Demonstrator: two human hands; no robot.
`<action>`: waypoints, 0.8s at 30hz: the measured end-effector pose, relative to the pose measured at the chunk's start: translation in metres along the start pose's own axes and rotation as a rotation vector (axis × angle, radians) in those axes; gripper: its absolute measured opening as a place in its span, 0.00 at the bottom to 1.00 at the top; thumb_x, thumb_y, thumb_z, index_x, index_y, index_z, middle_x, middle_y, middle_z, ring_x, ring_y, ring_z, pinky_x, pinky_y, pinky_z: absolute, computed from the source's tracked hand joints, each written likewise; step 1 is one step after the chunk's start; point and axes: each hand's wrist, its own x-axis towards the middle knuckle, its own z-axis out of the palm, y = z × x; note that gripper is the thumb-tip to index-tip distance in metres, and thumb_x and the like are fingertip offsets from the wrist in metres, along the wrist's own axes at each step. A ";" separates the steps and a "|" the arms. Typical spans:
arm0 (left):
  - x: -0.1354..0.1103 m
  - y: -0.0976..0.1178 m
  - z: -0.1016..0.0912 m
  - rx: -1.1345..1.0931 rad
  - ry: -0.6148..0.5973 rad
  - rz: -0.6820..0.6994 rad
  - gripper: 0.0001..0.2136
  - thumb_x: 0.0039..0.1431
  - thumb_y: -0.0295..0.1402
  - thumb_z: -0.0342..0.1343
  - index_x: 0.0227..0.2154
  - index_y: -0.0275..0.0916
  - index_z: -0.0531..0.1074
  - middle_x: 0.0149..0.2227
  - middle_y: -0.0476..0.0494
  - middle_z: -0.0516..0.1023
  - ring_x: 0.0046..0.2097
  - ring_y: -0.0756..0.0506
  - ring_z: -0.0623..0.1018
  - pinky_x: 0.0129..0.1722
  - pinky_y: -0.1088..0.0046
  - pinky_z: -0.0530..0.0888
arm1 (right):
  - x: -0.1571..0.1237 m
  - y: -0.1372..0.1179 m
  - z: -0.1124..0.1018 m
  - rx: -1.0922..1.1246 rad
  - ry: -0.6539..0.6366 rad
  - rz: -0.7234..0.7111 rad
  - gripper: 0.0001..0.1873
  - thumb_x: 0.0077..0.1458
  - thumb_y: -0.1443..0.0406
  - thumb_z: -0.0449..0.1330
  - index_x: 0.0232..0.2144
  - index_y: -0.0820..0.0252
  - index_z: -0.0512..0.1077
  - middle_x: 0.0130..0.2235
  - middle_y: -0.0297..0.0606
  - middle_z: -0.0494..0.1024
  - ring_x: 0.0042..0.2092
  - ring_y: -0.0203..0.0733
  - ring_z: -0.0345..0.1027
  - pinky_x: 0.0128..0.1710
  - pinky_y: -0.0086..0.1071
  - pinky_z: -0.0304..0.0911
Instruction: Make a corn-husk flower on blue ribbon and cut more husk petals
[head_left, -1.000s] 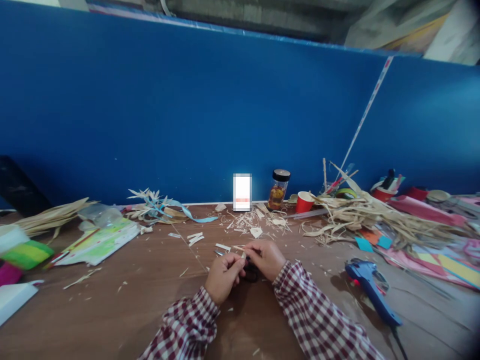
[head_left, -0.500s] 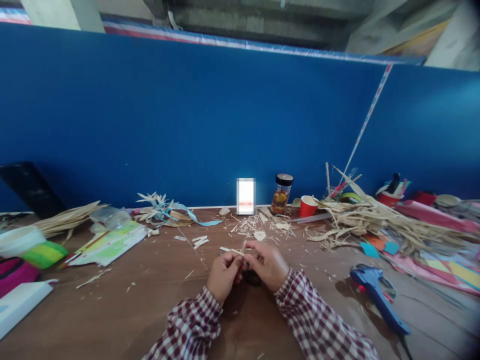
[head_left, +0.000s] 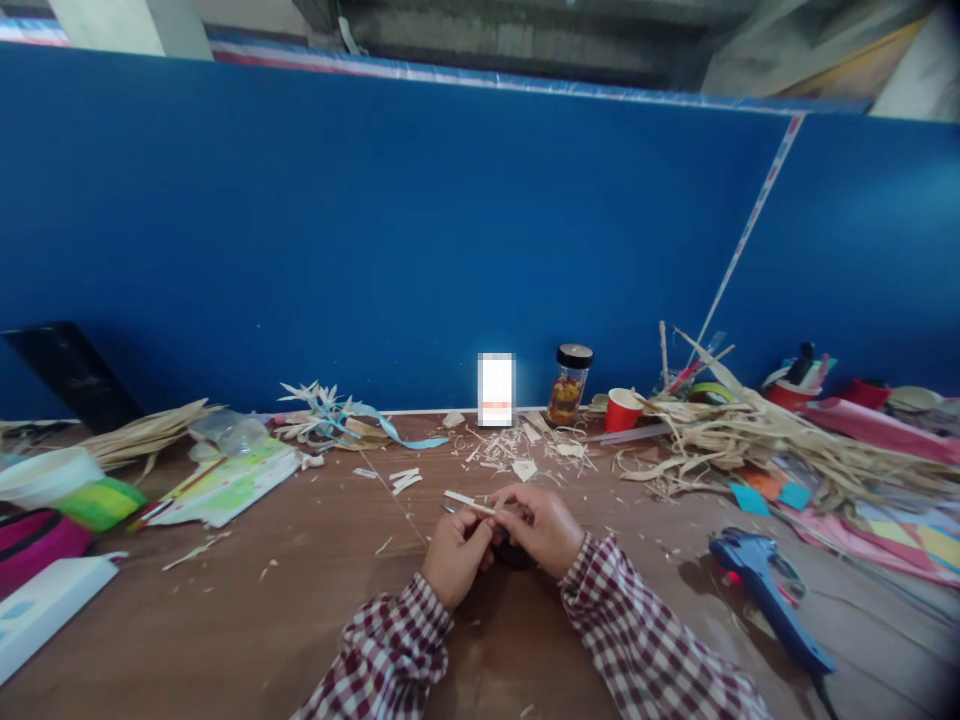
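Observation:
Close together over the middle of the table, both my hands are closed on a thin pale strip (head_left: 459, 497), which looks like dried husk. My left hand (head_left: 454, 555) pinches it between thumb and fingers. My right hand (head_left: 546, 530) meets the left at the strip's right end, with its fingers curled. Beneath the right hand is a dark rounded thing (head_left: 514, 555), mostly hidden, whose kind I cannot make out. A small silvery tip (head_left: 448, 507) shows just beyond the left fingers. Several short pale strips (head_left: 406, 481) lie on the table ahead of the left hand.
Pale scraps (head_left: 499, 450) litter the table before a bright phone-like screen (head_left: 496, 390). A lidded jar (head_left: 568, 388) and red cup (head_left: 622, 410) stand behind. On the right lie a blue glue gun (head_left: 772, 595) and heaped dried husks (head_left: 757, 440). A white power strip (head_left: 52, 610) sits left.
The whole view has shifted slightly, so everything appears a little further right. The strip's tilt has changed a little, and a silvery tip now shows beside the left fingers.

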 end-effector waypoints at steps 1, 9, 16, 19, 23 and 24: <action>0.000 0.000 0.000 0.021 -0.008 0.006 0.13 0.52 0.39 0.50 0.22 0.33 0.68 0.17 0.52 0.66 0.17 0.55 0.64 0.17 0.80 0.61 | 0.000 0.000 0.001 -0.003 -0.005 0.006 0.08 0.53 0.63 0.53 0.31 0.61 0.70 0.29 0.34 0.74 0.23 0.30 0.64 0.22 0.23 0.59; -0.009 0.012 0.001 0.040 -0.038 0.021 0.12 0.51 0.38 0.51 0.22 0.33 0.70 0.16 0.52 0.66 0.17 0.56 0.62 0.17 0.81 0.58 | 0.005 0.015 -0.012 -0.266 0.099 -0.001 0.09 0.53 0.64 0.52 0.29 0.60 0.72 0.26 0.34 0.75 0.28 0.35 0.67 0.28 0.26 0.60; -0.001 0.008 0.000 -0.217 0.140 -0.024 0.14 0.50 0.42 0.53 0.28 0.34 0.72 0.18 0.53 0.67 0.17 0.57 0.61 0.16 0.82 0.56 | 0.007 0.012 -0.027 -0.162 0.215 0.026 0.15 0.55 0.61 0.49 0.41 0.60 0.68 0.25 0.35 0.74 0.25 0.35 0.66 0.26 0.27 0.62; 0.003 0.004 -0.001 -0.223 0.188 -0.028 0.15 0.49 0.42 0.53 0.29 0.33 0.71 0.18 0.53 0.66 0.16 0.57 0.61 0.15 0.82 0.56 | 0.003 0.000 -0.013 -0.001 0.113 0.031 0.18 0.54 0.60 0.52 0.47 0.58 0.65 0.21 0.31 0.70 0.20 0.33 0.62 0.20 0.25 0.59; 0.000 0.003 0.002 -0.119 0.087 0.058 0.12 0.50 0.40 0.52 0.24 0.34 0.69 0.17 0.54 0.65 0.16 0.56 0.61 0.16 0.81 0.57 | -0.001 -0.006 -0.001 0.008 -0.005 -0.010 0.11 0.53 0.62 0.53 0.38 0.59 0.69 0.23 0.30 0.70 0.19 0.30 0.60 0.19 0.22 0.57; -0.001 0.003 0.003 -0.096 0.071 0.063 0.12 0.51 0.40 0.52 0.23 0.35 0.68 0.16 0.54 0.65 0.16 0.56 0.61 0.16 0.81 0.57 | -0.001 -0.005 0.000 -0.001 -0.017 -0.021 0.09 0.53 0.62 0.52 0.34 0.60 0.69 0.23 0.30 0.70 0.20 0.30 0.60 0.19 0.22 0.56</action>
